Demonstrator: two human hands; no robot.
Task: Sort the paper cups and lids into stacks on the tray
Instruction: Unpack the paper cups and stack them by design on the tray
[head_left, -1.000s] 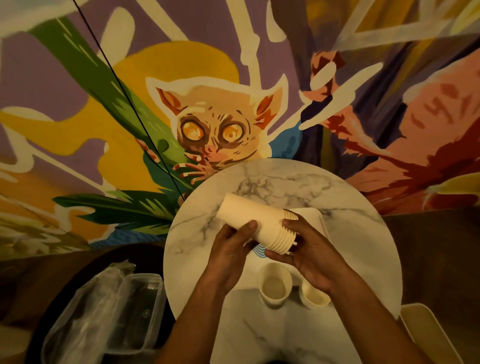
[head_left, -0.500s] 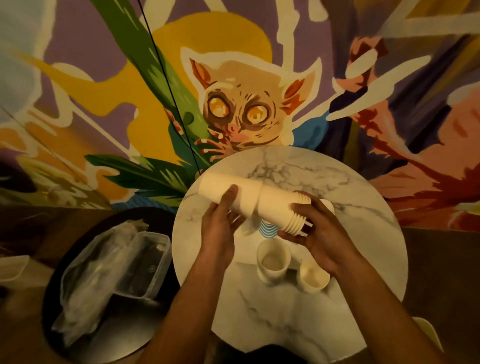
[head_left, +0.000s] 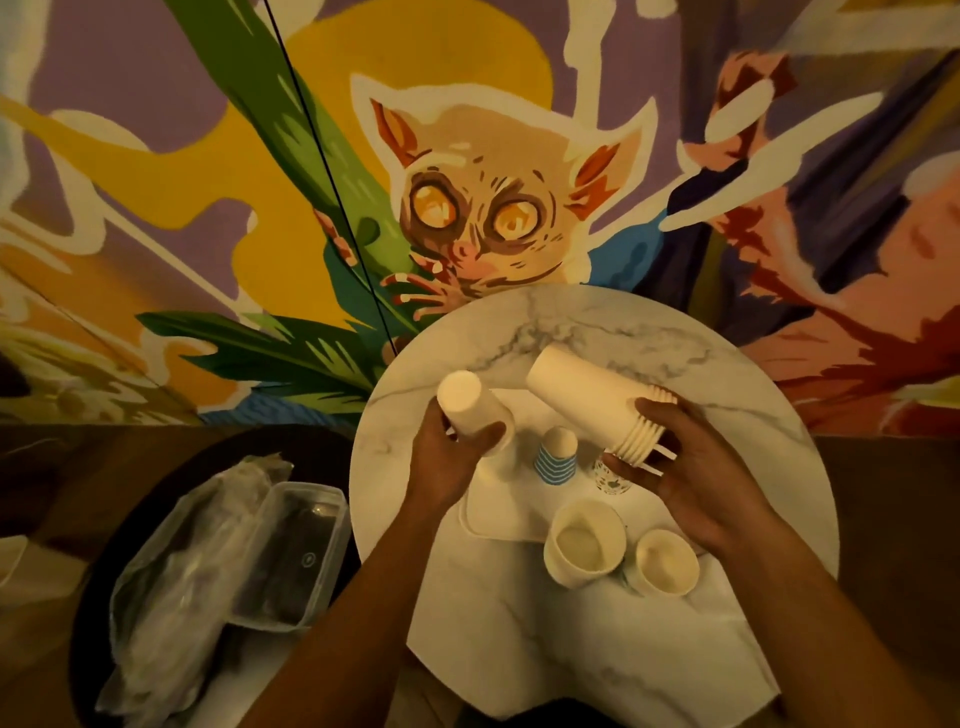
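My left hand (head_left: 449, 460) grips a single white paper cup (head_left: 470, 410), bottom pointing up and away. My right hand (head_left: 691, 478) holds a nested stack of white cups (head_left: 597, 402) by its rims, tilted with the bottom toward the upper left. Cup and stack are apart. Below them a white tray (head_left: 501, 512) lies on the round marble table (head_left: 753, 415). A small blue-striped cup (head_left: 556, 457) stands upside down on the tray, and a patterned cup (head_left: 610, 480) sits partly hidden under my right hand. Two open white cups (head_left: 584, 543) (head_left: 665, 564) stand upright near the tray's front.
A clear plastic container (head_left: 296, 556) and a crumpled plastic bag (head_left: 176, 587) lie on a dark round surface at the lower left. A painted mural wall rises behind the table. White paper (head_left: 571, 649) covers the table's near part.
My left hand has pulled one cup out of the stack and moved it left. The right hand keeps the remaining stack, now tilted more upright.
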